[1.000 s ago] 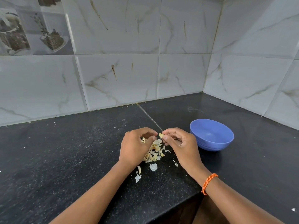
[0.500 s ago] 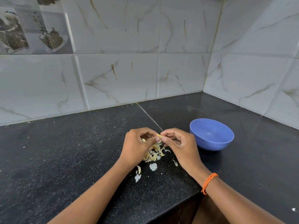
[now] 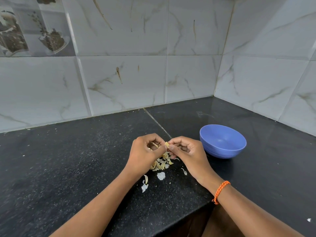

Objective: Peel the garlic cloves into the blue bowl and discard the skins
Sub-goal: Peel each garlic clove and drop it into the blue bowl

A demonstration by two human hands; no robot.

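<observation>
1. I'm watching the blue bowl (image 3: 223, 141) sitting just right of my hands on the black counter (image 3: 68, 159); a careless swing could be knocking it.
2. I'm seeing the left hand (image 3: 145, 153) and right hand (image 3: 186, 151) both pinching the garlic clove (image 3: 166, 144); it's risking slipping.
3. The skins (image 3: 161, 164) are piling beneath, hiding dropped cloves.

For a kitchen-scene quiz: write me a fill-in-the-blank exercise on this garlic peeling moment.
1. Both hands, left hand and right hand, pinch one garlic ____ between them.
2. The bowl is coloured ____.
3. The pile of skins lies on the black ____.
4. The orange band sits on the ____ wrist.

Missing words: clove; blue; countertop; right
</observation>
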